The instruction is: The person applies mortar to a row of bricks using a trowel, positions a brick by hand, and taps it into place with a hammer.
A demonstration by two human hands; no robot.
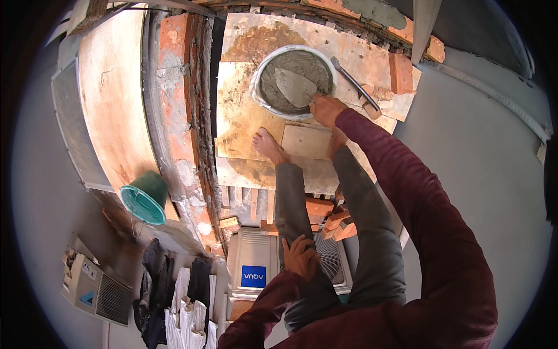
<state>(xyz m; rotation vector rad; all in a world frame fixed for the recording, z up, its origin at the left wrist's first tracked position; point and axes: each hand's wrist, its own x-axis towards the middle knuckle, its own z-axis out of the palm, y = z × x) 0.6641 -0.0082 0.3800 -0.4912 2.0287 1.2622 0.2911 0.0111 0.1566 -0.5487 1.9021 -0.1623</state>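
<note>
Trowel [292, 87] in the mortar [314, 68], mid-scoop I'd guess
Right hand [326, 109] is wrapped round the handle end, left hand [300, 256] (just chilling on the leg [295, 200]) has fingers spread. Next probably needs a level lift. Blade's grey-smeared, lying on thick-looking grey mix inside the white bucket [254, 92].

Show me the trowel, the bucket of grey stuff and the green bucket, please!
Trowel [292, 88]: head view, on its flat blade.
Bucket of grey stuff [255, 88]: head view, on its pale rim.
Green bucket [153, 182]: head view, on its outer wall.
</note>
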